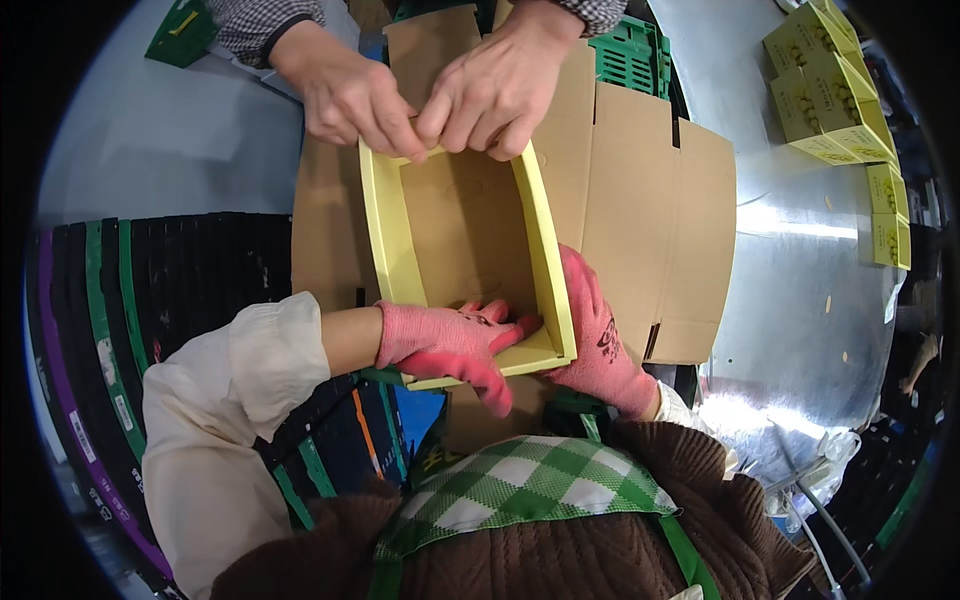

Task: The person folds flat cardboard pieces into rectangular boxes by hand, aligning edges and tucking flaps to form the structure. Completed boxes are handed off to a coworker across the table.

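Note:
An open-topped yellow cardboard box (548, 258) stands in front of me, with a brown surface showing inside its walls. My left hand (445, 345), in a pink-red glove, straddles the near wall: its fingers reach inside and its thumb stays outside. Against the outside of the right wall, by the near corner, my gloved right hand (600, 335) holds the box; part of it is hidden behind the wall. At the far wall, another person's left hand (495, 85) and right hand (350, 95), both bare, pinch the rim close together.
Flattened brown cardboard (640, 220) lies under and around the box. On the metal table (780, 300) to the right stand several yellow boxes (825, 95). Black crates (200, 285) are stacked at left, and a green crate (632, 55) sits at the back.

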{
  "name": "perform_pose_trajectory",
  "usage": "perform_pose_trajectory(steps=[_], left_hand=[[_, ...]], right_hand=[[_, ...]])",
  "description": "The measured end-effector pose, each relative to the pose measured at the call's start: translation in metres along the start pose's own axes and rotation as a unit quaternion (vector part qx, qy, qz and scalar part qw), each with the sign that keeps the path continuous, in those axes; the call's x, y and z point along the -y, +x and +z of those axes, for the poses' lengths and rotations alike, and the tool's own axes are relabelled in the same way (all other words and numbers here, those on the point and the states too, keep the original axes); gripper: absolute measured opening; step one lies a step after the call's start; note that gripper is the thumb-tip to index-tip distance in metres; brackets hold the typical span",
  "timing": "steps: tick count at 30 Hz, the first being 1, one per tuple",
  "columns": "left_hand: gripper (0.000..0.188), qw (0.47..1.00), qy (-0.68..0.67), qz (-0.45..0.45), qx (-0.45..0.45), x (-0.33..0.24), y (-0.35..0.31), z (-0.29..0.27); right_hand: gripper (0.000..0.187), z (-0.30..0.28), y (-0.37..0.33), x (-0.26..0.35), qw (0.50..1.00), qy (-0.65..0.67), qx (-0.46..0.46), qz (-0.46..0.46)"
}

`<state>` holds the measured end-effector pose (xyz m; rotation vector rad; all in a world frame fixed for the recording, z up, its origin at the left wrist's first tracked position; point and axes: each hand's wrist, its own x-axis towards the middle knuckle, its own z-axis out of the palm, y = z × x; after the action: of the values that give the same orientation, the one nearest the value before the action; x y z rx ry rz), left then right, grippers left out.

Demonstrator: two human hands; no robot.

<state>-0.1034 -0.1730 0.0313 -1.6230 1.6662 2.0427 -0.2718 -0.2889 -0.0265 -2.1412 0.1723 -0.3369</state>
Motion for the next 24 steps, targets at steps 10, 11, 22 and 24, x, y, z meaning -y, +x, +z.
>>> perform_pose_trajectory(steps=[10,11,22,24], left_hand=[[0.122,0.994,-0.046,-0.015,0.096,0.002,0.011,-0.02],[0.121,0.995,-0.048,0.007,0.091,0.007,0.013,-0.019],[0.087,0.999,-0.027,0.024,0.039,0.001,0.011,-0.013],[0.067,0.986,-0.099,-0.065,0.118,-0.027,0.0,-0.031]], right_hand=[[0.105,-0.006,0.004,0.003,1.0,0.017,0.004,0.0],[0.109,-0.009,0.007,0.002,1.0,0.007,0.013,-0.016],[0.104,-0.065,0.027,0.04,0.98,-0.08,0.147,-0.109],[0.094,-0.086,0.05,0.064,0.936,-0.2,0.208,-0.204]])
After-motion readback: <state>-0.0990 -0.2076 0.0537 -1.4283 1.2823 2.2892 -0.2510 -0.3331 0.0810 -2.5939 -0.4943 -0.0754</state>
